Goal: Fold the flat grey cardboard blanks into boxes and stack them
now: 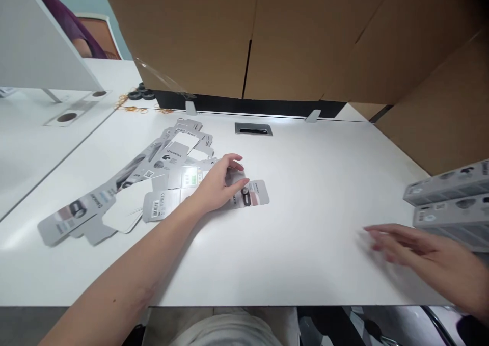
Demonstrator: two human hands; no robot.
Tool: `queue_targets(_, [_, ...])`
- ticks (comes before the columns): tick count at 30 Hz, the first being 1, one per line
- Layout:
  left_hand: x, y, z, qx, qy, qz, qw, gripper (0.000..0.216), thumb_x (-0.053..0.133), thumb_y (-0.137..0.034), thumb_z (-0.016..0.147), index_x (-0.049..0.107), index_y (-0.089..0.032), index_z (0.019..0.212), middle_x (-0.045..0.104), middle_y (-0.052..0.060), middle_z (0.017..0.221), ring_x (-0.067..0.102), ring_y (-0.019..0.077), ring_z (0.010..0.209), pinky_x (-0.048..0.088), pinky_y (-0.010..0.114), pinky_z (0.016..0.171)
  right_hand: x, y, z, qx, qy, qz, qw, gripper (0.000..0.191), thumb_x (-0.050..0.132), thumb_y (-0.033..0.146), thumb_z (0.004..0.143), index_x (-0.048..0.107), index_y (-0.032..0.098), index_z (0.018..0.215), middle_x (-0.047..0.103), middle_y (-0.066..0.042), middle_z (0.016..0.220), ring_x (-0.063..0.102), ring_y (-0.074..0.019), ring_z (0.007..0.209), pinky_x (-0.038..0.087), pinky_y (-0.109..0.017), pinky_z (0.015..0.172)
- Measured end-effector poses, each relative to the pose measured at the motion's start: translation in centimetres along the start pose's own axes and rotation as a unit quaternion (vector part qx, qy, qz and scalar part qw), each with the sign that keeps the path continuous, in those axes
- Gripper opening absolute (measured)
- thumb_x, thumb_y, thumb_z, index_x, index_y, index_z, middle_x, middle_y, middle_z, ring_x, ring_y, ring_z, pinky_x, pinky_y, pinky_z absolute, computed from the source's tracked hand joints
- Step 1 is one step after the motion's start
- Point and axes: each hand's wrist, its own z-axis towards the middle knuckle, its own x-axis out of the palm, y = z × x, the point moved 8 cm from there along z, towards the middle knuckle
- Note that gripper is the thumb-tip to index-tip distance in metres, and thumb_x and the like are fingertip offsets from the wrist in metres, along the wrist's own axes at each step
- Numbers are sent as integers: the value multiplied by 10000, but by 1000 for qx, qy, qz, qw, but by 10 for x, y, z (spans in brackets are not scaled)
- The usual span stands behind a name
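Note:
Flat, unfolded grey-and-white carton blanks lie in an overlapping pile on the left half of the white table. One printed carton blank points right from the pile, its middle covered by my left hand. That hand's fingers are curved and apart, and whether they press on the card I cannot tell. At the right, slightly blurred, my right hand is over the table with loosely stretched fingers and nothing in them. Just beyond it stand folded-up cartons, a nearer carton and a farther carton.
Large brown cardboard walls off the back and right of the table. A metal cable flap is set in the tabletop. Orange rubber bands and black rolls lie at back left. Farther off, a person's purple sleeve shows.

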Motion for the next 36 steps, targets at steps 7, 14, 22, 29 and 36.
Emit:
queue_targets(7, [4,-3,-2,33,-3,-14,999,477,760,-405,1130,620,-271,1566,808,174,1470,783,316,1235,614,501,1023,135,221,10,-290,229,36,928,912,951,818,939,733,404,1722,606,-124,1886,576,-522,1730,531,-773,1415])
queue_targets(14, [0,-3,-4,22,-13,-21,999,455,733,-397,1162,631,-283,1591,813,160,1493,780,313,1210,617,498,977,197,247,27,-298,263,85,913,672,996,695,924,785,354,1463,516,-128,1922,387,-497,1851,457,-786,1467])
queue_targets(22, [-16,-29,-6,99,-126,85,983,398,761,-387,1136,659,-265,1500,828,170,1466,729,385,1440,508,660,1351,185,227,19,-156,271,240,919,625,1070,696,839,847,307,1274,876,-124,1301,852,-404,1156,747,-561,980])
queue_targets(29, [-45,-42,-9,37,-201,285,936,491,888,-607,1075,751,-283,1418,894,77,1274,736,419,1395,26,797,1535,159,221,29,-75,178,365,911,586,1130,764,783,900,296,1051,886,-71,987,850,-323,887,731,-431,742])
queue_targets(36, [-52,-16,-3,-130,-110,164,972,527,903,-782,963,819,-262,986,750,16,763,628,248,696,481,400,709,157,208,39,-11,194,398,896,581,1148,741,782,910,286,1054,890,-67,980,867,-323,858,743,-453,751])
